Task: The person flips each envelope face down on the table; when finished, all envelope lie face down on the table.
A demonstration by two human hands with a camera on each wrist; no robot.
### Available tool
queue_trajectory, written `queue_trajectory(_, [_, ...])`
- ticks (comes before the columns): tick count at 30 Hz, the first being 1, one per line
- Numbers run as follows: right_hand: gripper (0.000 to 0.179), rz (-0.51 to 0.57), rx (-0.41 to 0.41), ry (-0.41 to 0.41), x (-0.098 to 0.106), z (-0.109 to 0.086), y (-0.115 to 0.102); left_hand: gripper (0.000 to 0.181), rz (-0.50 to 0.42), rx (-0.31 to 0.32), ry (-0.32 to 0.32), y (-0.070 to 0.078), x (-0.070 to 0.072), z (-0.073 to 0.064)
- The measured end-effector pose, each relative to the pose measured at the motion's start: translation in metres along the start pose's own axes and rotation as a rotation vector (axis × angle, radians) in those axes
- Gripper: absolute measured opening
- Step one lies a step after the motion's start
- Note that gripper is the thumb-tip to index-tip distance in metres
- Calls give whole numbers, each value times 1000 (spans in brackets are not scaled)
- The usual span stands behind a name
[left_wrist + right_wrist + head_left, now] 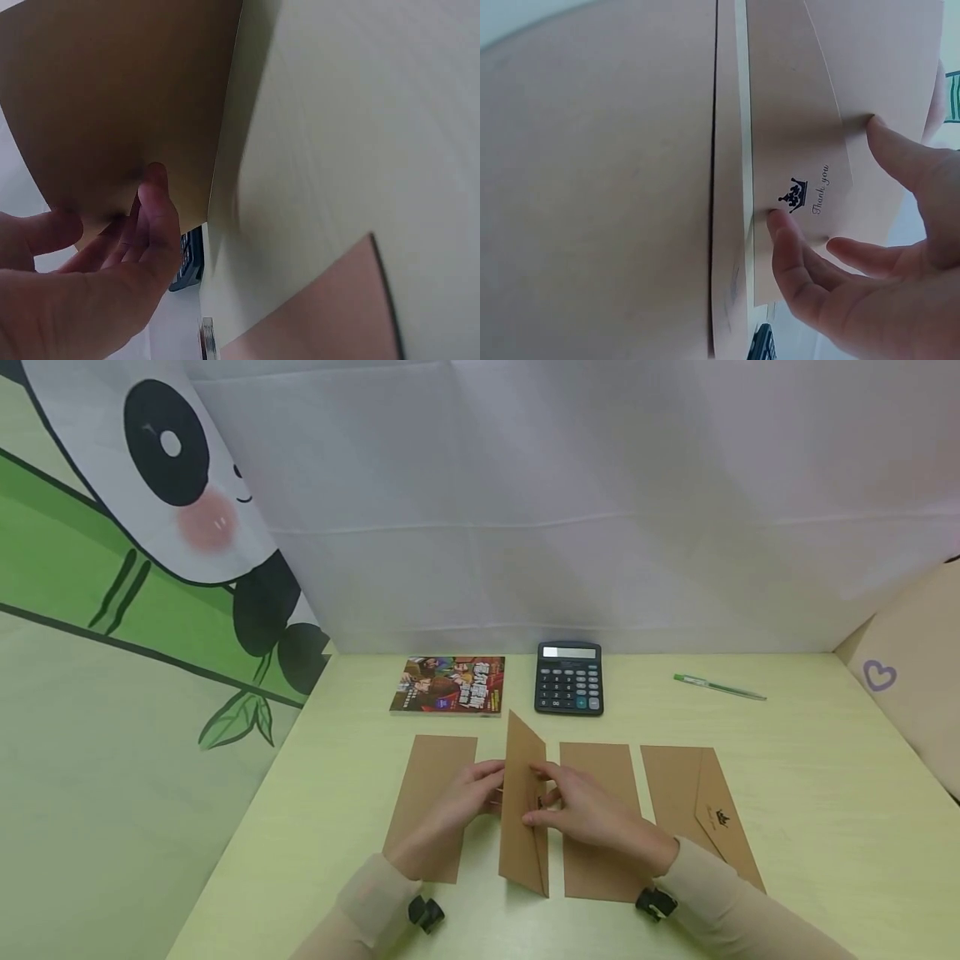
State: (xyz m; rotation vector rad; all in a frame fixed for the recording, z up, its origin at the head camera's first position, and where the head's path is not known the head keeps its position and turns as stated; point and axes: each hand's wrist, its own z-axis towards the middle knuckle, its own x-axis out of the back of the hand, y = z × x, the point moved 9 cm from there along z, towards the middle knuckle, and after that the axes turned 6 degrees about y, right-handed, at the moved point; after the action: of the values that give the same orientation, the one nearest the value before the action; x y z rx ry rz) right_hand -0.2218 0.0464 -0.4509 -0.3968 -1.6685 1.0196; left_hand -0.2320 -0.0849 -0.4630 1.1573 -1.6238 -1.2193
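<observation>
A brown kraft paper envelope stands on its long edge between the two hands, tilted slightly. My left hand touches its plain face with the fingertips; in the left wrist view the thumb and fingers meet that same side. From the other side my right hand presses thumb and fingertips on the flap face. The flap's black crown and "Thank you" print show in the right wrist view. Neither hand curls round an edge.
Flat envelopes lie left, right and far right, the last flap side up. Behind them are a comic-covered book, a black calculator and a green pen. A white cloth hangs at the back.
</observation>
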Motion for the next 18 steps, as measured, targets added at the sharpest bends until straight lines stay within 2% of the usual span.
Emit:
queue_trajectory(7, [83,50,18,-20,0,0,-4,42,60,3,-60,-2,-6,-3])
queue_trajectory(13, [79,117,31,-40,-1,-1,-6,43,85,41,-129,-9,-11,-4])
queue_trajectory(18, [79,170,31,-55,-1,-2,-7,42,123,68,-160,-15,-13,-4])
